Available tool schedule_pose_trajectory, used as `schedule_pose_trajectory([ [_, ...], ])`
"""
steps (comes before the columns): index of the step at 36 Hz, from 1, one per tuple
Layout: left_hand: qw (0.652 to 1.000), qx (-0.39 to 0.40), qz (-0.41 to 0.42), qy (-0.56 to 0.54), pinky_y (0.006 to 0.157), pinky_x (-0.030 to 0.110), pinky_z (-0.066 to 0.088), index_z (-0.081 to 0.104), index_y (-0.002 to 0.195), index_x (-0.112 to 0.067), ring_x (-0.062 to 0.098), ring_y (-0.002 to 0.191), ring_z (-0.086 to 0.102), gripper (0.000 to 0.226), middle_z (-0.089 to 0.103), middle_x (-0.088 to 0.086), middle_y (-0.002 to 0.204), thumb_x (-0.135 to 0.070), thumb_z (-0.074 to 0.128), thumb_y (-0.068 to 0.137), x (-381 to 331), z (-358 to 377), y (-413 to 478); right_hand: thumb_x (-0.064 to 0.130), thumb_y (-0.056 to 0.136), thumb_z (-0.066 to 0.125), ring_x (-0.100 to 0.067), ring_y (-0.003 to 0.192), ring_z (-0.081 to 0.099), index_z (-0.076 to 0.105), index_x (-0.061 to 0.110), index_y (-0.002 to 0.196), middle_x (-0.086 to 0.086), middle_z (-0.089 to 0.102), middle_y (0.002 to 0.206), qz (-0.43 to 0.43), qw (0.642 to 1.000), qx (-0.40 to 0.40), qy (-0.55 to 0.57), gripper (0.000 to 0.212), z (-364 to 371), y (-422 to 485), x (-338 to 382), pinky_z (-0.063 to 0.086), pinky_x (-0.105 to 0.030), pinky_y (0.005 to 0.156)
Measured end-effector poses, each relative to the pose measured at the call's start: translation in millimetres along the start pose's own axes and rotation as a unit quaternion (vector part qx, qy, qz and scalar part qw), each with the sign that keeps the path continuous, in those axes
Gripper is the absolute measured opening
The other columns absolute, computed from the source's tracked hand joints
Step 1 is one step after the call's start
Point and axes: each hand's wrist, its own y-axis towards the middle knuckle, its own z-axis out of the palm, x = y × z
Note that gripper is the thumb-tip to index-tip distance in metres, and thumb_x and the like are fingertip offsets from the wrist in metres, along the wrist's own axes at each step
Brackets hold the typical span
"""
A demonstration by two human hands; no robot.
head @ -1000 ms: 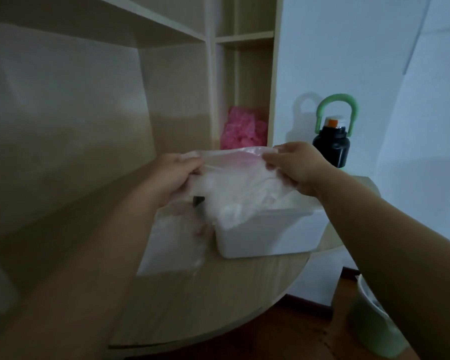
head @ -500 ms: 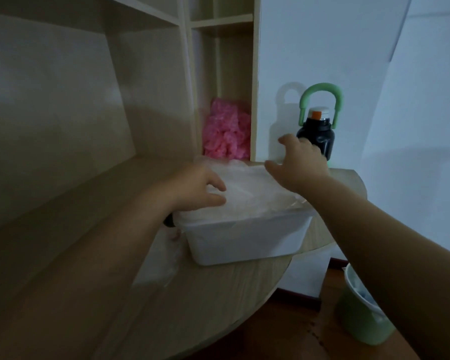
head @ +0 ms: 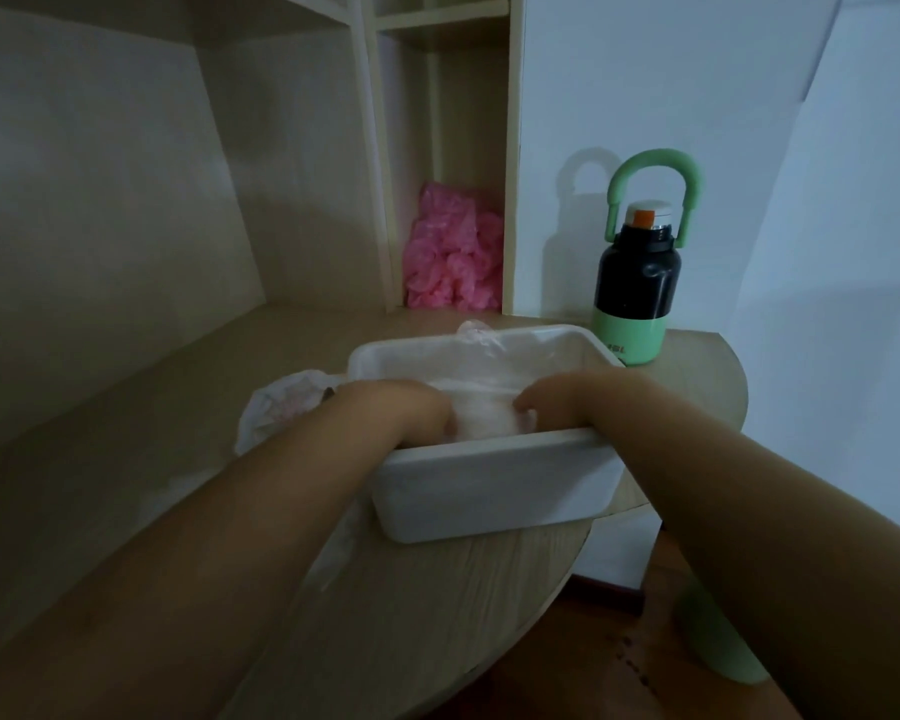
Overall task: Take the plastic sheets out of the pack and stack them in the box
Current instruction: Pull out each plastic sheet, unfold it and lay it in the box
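**A:** What are you working over?

**B:** One wooden counter (head: 437,615), pale grain with a rounded edge. It carries one white box (head: 489,491), oblong, smooth-walled, with rounded corners.

**A:** And your grips?

**B:** Both are down inside the box. My left grip (head: 411,413) is at its left end and my right grip (head: 557,397) is toward its right. The plastic sheets (head: 484,418) lie under and between them, touching both.

**A:** Clamped on them?

**B:** I cannot tell. The box's near wall hides my left fingers. My right fingers bend down onto the sheets, but I can't say whether they pinch or only press.

**A:** How many sheets?

**B:** They form a thin, cloudy, crumpled layer that I cannot count. One corner pokes over the box's far rim.

**A:** The pack?

**B:** There is one pack (head: 281,402), a soft, crinkled bag. It lies on the counter just left of the box, partly under my left forearm.

**A:** Anything else?

**B:** One bottle (head: 637,283) stands upright just behind the box's far right corner. It is black with a green base and a green loop handle. One pink bundle (head: 450,257) of crinkled plastic sits in a shelf compartment beyond the box.
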Motion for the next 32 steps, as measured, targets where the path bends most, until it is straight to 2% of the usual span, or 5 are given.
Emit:
schedule_pose_trajectory([
  [9, 0.985, -0.146, 0.032, -0.091, 0.092, 0.029, 0.045, 0.061, 0.127, -0.023, 0.011, 0.105, 0.056, 0.042, 0.06, -0.005, 0.125, -0.037, 0.065, 0.087, 8, -11, -35, 0.033, 0.09, 0.06, -0.025, 0.12, 0.05, 0.054, 0.01, 0.13, -0.007, 0.053, 0.133, 0.009, 0.981, -0.17, 0.088, 0.047, -10, -19, -1, 0.038, -0.037, 0.104],
  [14, 0.933, -0.29, 0.054, -0.206, 0.062, 0.0, 0.035, 0.07, 0.111, -0.018, -0.008, 0.072, 0.051, 0.022, 0.066, -0.009, 0.105, -0.026, 0.062, 0.092, 23, -14, -75, 0.027, 0.093, 0.051, -0.026, 0.104, 0.057, 0.063, 0.005, 0.115, -0.011, 0.061, 0.117, -0.017, 0.944, -0.307, 0.116, 0.033, -16, -38, 25, 0.047, -0.035, 0.092],
  [19, 0.867, -0.409, 0.028, -0.283, 0.06, -0.005, 0.032, 0.068, 0.117, -0.017, -0.014, 0.07, 0.049, 0.026, 0.061, -0.013, 0.094, -0.022, 0.06, 0.093, 52, 10, -104, 0.027, 0.091, 0.052, -0.026, 0.094, 0.061, 0.065, 0.014, 0.106, -0.006, 0.067, 0.101, -0.068, 0.866, -0.445, 0.217, 0.023, -11, -49, 78, 0.047, -0.029, 0.077],
  [26, 0.824, -0.443, -0.056, -0.348, 0.079, 0.025, 0.05, 0.068, 0.116, -0.019, 0.011, 0.085, 0.063, 0.026, 0.069, -0.004, 0.101, -0.024, 0.062, 0.092, 102, 76, -125, 0.019, 0.088, 0.056, -0.031, 0.074, 0.065, 0.067, 0.007, 0.102, -0.009, 0.07, 0.078, -0.227, 0.758, -0.538, 0.291, 0.022, 26, -60, 161, 0.053, -0.042, 0.066],
  [32, 0.847, -0.388, -0.14, -0.334, 0.094, 0.023, 0.039, 0.061, 0.128, -0.018, 0.014, 0.115, 0.056, 0.035, 0.061, -0.002, 0.126, -0.025, 0.058, 0.094, 125, 146, -133, 0.02, 0.091, 0.053, -0.023, 0.07, 0.065, 0.067, 0.008, 0.109, -0.008, 0.07, 0.08, -0.241, 0.786, -0.486, 0.295, 0.025, 69, -41, 205, 0.054, -0.036, 0.062],
])
